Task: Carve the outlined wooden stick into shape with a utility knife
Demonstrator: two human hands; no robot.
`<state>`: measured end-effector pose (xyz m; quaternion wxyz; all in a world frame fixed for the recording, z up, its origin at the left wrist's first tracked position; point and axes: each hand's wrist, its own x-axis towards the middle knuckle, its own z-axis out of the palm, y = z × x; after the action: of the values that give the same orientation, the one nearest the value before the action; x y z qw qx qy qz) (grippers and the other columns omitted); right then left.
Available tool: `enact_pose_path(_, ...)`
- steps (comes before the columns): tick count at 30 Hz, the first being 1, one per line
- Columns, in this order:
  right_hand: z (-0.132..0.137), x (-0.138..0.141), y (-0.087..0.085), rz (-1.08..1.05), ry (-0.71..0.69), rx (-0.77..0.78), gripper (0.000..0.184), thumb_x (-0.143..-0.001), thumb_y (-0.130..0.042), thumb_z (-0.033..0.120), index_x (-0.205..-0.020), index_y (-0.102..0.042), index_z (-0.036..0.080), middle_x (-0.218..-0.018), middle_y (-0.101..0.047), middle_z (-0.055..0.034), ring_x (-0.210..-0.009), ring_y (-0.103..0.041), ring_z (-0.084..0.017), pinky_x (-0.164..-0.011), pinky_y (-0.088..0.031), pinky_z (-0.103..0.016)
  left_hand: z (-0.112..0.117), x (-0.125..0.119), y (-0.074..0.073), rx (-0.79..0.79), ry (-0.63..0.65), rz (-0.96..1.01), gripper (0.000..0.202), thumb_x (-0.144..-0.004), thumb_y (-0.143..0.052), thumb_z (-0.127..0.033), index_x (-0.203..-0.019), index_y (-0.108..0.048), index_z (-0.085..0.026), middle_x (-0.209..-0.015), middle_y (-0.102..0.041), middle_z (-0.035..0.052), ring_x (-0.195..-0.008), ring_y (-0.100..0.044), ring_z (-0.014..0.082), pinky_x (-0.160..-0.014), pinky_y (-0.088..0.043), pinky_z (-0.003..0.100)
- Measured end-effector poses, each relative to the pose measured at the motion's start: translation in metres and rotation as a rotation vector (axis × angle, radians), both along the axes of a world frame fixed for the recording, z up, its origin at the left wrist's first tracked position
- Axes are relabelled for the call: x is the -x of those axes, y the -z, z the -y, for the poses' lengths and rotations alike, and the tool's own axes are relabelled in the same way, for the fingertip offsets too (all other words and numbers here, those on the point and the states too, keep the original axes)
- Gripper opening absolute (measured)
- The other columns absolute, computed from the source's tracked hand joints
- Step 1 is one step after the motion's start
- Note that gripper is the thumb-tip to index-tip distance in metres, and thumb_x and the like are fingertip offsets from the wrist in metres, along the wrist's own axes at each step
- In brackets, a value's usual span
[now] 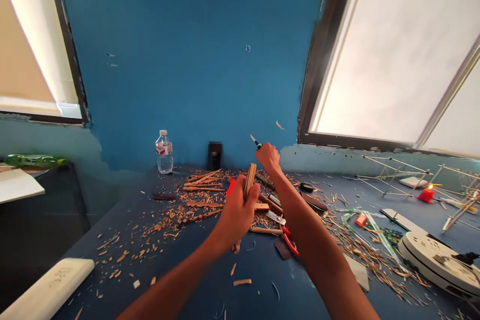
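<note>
My left hand [237, 215] is closed round a short piece of wood [251, 176] that stands nearly upright out of the fist. Further off and to the right, my right hand [268, 156] grips a small carving knife [255, 140], its blade pointing up and to the left, apart from the wood. A curled wood shaving [280, 124] shows against the blue wall beyond the knife. Under and around both hands lie wooden sticks [204, 180], many wood chips [168, 220] and red-handled pliers [290, 244], partly covered by the right forearm.
A water bottle [164, 152] stands by the wall. At right are a white round power strip [431, 260], a lit red candle [427, 194] and a thin stick frame [393, 175]. A long white device [48, 290] lies at the front left; a green bottle [35, 161] rests farther left.
</note>
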<state>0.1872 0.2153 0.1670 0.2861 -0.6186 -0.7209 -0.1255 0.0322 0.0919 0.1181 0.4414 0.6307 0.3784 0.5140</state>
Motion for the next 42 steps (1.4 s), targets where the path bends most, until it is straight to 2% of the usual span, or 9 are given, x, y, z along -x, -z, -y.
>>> enact_pose_path(4,-0.002,-0.027,-0.002,-0.191,-0.031,0.025,0.033,-0.103,-0.066,0.040,-0.129,-0.066,0.018,-0.127,-0.068,-0.0090,-0.104,-0.070,-0.022,-0.088,-0.062,-0.042,0.015,0.023,-0.031,0.008,0.138,0.036,0.018,-0.108,-0.050,-0.040,-0.112,-0.047,-0.023,-0.070,-0.042,-0.0096,-0.047,-0.034,0.0065,-0.041,-0.029,0.018)
enact_pose_path(11,0.074,-0.010,0.003,-0.329,-0.288,-0.170,0.036,-0.108,-0.051,0.043,-0.084,-0.060,0.018,-0.068,-0.055,0.0044,-0.058,-0.049,-0.010,-0.056,-0.043,-0.024,0.041,0.047,-0.060,-0.040,0.218,0.071,0.016,-0.104,-0.053,-0.037,-0.111,-0.043,-0.027,-0.070,-0.045,-0.0102,-0.052,-0.039,0.0072,-0.045,-0.037,0.017)
enact_pose_path(16,0.135,0.017,0.003,-0.237,-0.414,-0.271,0.029,-0.093,-0.059,0.038,-0.072,-0.047,0.022,-0.062,-0.047,0.0064,-0.060,-0.031,-0.011,-0.058,-0.028,-0.027,0.065,0.046,-0.057,-0.033,0.201,0.058,0.037,-0.098,-0.069,-0.040,-0.123,-0.044,-0.029,-0.062,-0.036,-0.0141,-0.047,-0.026,0.0050,-0.041,-0.026,0.014)
enact_pose_path(20,0.145,0.028,0.005,-0.177,-0.341,-0.261,0.024,-0.087,-0.060,0.036,-0.070,-0.050,0.022,-0.062,-0.051,0.0052,-0.060,-0.032,-0.011,-0.058,-0.023,-0.030,0.060,0.042,-0.052,-0.010,0.148,0.046,0.036,-0.095,-0.075,-0.039,-0.119,-0.051,-0.028,-0.059,-0.034,-0.0142,-0.046,-0.027,0.0040,-0.041,-0.025,0.014)
enact_pose_path(24,0.119,0.036,0.003,-0.168,-0.153,-0.170,0.023,-0.087,-0.071,0.033,-0.072,-0.059,0.021,-0.063,-0.055,0.0033,-0.060,-0.046,-0.013,-0.061,-0.034,-0.029,0.029,0.022,-0.049,0.028,0.052,0.111,0.020,-0.102,-0.064,-0.037,-0.101,-0.050,-0.023,-0.061,-0.032,-0.0124,-0.044,-0.028,0.0040,-0.041,-0.023,0.016)
enact_pose_path(27,0.082,0.029,-0.004,-0.206,-0.030,-0.074,0.024,-0.099,-0.068,0.041,-0.100,-0.069,0.018,-0.093,-0.069,-0.0022,-0.080,-0.065,-0.016,-0.075,-0.055,-0.034,0.016,-0.003,-0.038,0.078,0.004,0.171,0.015,-0.106,-0.056,-0.033,-0.100,-0.050,-0.020,-0.065,-0.032,-0.0112,-0.045,-0.029,0.0045,-0.040,-0.023,0.016)
enact_pose_path(33,0.025,-0.037,-0.014,-0.349,0.040,0.032,0.034,-0.103,-0.065,0.040,-0.131,-0.065,0.019,-0.131,-0.067,-0.0092,-0.109,-0.069,-0.024,-0.092,-0.060,-0.044,0.047,-0.001,-0.022,0.233,0.210,0.109,0.035,-0.093,-0.072,-0.049,-0.091,-0.049,-0.023,-0.054,-0.036,-0.0131,-0.039,-0.026,0.0050,-0.034,-0.022,0.015)
enact_pose_path(37,0.030,-0.053,0.009,-0.336,-0.110,0.134,0.032,-0.102,-0.067,0.041,-0.123,-0.067,0.017,-0.119,-0.070,-0.0073,-0.097,-0.070,-0.020,-0.084,-0.061,-0.040,0.061,0.034,-0.033,0.247,0.249,0.181,0.040,-0.091,-0.069,-0.056,-0.090,-0.042,-0.026,-0.062,-0.045,-0.0103,-0.045,-0.032,0.0066,-0.037,-0.027,0.013)
enact_pose_path(42,0.108,-0.028,0.054,-0.316,-0.375,0.173,0.025,-0.102,-0.059,0.044,-0.107,-0.061,0.020,-0.085,-0.065,0.0007,-0.076,-0.059,-0.016,-0.070,-0.048,-0.031,0.084,0.049,-0.014,0.430,0.199,0.309,0.041,-0.088,-0.074,-0.058,-0.091,-0.054,-0.022,-0.069,-0.053,-0.0060,-0.052,-0.043,0.0073,-0.041,-0.041,0.016)
